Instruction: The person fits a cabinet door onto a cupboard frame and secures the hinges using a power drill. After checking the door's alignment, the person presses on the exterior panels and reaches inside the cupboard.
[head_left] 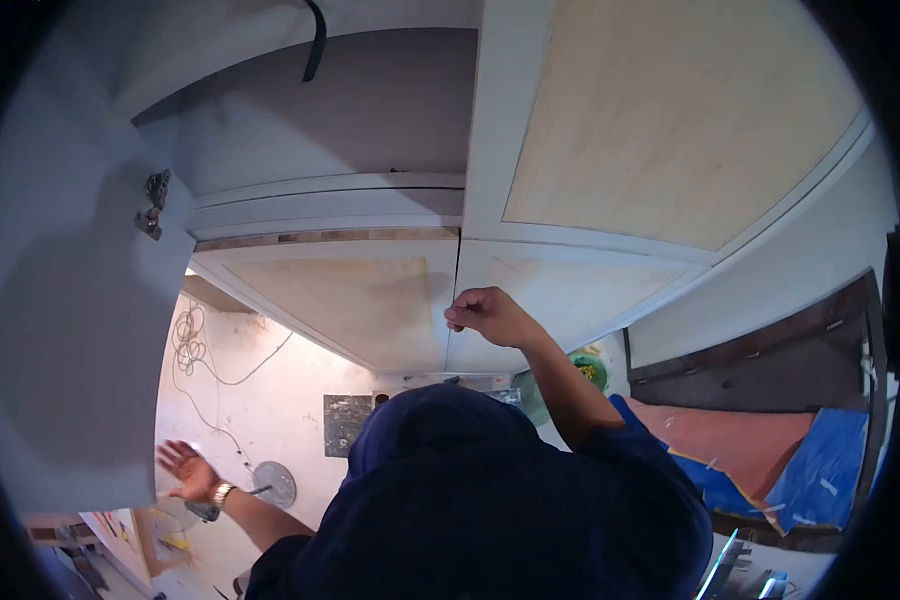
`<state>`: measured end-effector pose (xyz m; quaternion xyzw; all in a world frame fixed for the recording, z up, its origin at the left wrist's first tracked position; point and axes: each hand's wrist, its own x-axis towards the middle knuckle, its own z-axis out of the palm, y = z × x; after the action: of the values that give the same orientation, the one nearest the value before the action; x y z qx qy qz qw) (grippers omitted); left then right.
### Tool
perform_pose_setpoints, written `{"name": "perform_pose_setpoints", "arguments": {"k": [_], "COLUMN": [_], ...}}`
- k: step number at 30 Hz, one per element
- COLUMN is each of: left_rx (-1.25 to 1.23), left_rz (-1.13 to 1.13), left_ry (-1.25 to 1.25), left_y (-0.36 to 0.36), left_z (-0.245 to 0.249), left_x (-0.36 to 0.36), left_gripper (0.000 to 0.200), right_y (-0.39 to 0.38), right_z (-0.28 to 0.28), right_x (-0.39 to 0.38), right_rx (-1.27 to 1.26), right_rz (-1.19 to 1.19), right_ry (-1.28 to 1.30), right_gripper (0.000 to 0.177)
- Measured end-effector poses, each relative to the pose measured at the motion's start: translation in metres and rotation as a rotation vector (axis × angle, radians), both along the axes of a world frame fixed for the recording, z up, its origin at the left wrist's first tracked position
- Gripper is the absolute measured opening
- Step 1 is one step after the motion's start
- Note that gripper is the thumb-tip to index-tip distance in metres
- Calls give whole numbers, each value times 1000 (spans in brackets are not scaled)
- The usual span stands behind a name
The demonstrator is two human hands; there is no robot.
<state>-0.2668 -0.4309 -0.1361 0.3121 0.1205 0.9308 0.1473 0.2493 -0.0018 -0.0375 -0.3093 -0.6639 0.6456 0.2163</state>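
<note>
My right hand (490, 317) is closed in a pinch in front of the seam between two lower cabinet doors. Whatever its fingertips hold, if anything, is too small to make out. The lower left door (335, 295) and lower right door (570, 285) have pale wood panels in light frames. Down at the left, my left hand (187, 470) is empty with its fingers spread, a metal watch (222, 492) on the wrist. It is near the lower edge of a swung-out grey-white door (65, 330), which carries a metal hinge (153, 205).
An upper compartment (370, 110) is exposed, with a dark strip (316, 45) hanging above it. A larger panelled door (670, 110) is at the upper right. A cable (192, 340) lies coiled on the floor. Blue sheeting (825, 470) and a green bucket (590, 370) are at the right.
</note>
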Motion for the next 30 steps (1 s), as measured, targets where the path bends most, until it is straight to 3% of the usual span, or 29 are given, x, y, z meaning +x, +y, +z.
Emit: {"name": "perform_pose_setpoints", "arguments": {"k": [2, 7, 13, 15, 18, 22, 23, 24, 26, 28, 30], "left_rx": [42, 91, 101, 36, -154, -463, -507, -572, -371, -496, -383], "left_rz": [-61, -47, -177, -155, -319, -548, -655, -694, -991, -1034, -1134], "left_ry": [42, -58, -19, -93, 140, -68, -284, -138, -93, 227, -50], "left_y": [11, 33, 25, 35, 51, 69, 71, 82, 105, 143, 174], "left_z": [58, 90, 59, 71, 71, 79, 73, 74, 56, 87, 76], "left_x": [29, 51, 48, 69, 92, 129, 132, 141, 148, 178, 203], "left_gripper": [82, 59, 54, 45, 43, 41, 38, 37, 37, 33, 26], "right_y": [0, -2, -4, -2, 4, 11, 11, 11, 12, 12, 12], "right_z": [6, 9, 11, 14, 15, 24, 27, 30, 28, 22, 10], "right_x": [-7, -7, 12, 19, 23, 21, 18, 16, 11, 9, 9], "right_rx": [-19, -21, -35, -69, -14, 2, -3, -8, -36, -58, -71], "right_rz": [11, 39, -83, -172, -287, -426, -449, -474, -444, -407, -356], "right_ry": [-11, 11, 75, 129, 201, 249, 280, 312, 354, 381, 393], "right_gripper": [24, 23, 22, 20, 21, 21, 21, 21, 20, 20, 21]}}
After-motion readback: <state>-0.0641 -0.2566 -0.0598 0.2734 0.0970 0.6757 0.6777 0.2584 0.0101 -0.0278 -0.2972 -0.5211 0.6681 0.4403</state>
